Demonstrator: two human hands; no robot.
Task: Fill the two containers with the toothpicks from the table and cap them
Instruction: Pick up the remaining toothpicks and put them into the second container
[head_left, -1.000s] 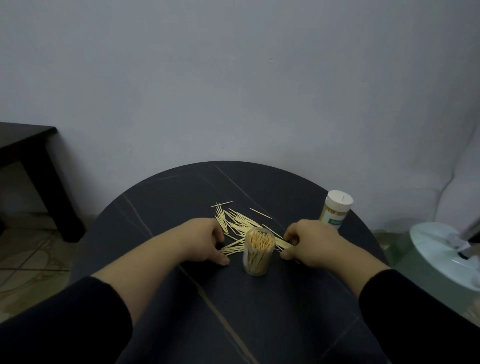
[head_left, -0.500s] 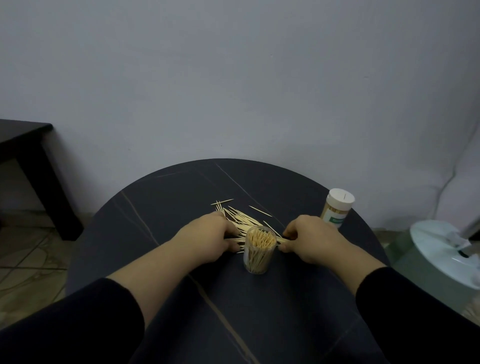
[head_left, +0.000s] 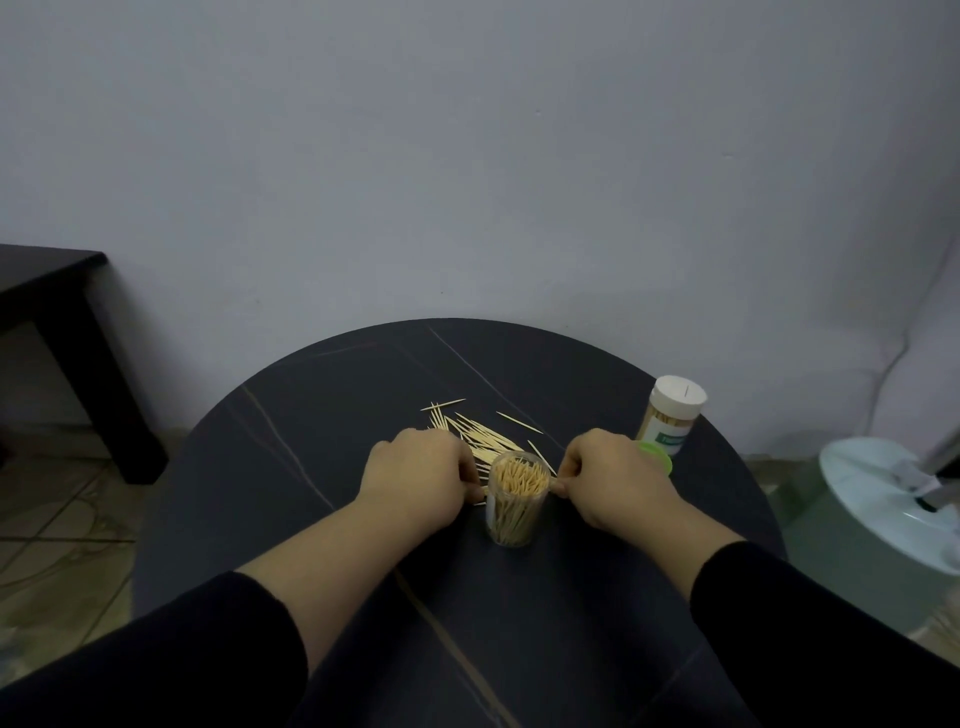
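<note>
An open clear container (head_left: 516, 506), nearly full of upright toothpicks, stands in the middle of the round dark table (head_left: 311, 467). Loose toothpicks (head_left: 480, 434) lie fanned out just behind it. My left hand (head_left: 415, 480) sits left of the container with curled fingers pinching one end of a toothpick bundle. My right hand (head_left: 608, 475) mirrors it on the right, pinching the other end. The bundle itself is mostly hidden behind the container. A second container (head_left: 671, 413) with a white cap stands at the table's right edge. A green lid (head_left: 658, 456) peeks out behind my right hand.
A dark side table (head_left: 57, 306) stands at the left by the wall. A white round appliance base (head_left: 883, 499) sits on the floor to the right. The grey wall rises just behind the table.
Both hands have drawn closer to each other and to the container, gathering the near toothpicks between them. The green lid now shows behind my right hand.
</note>
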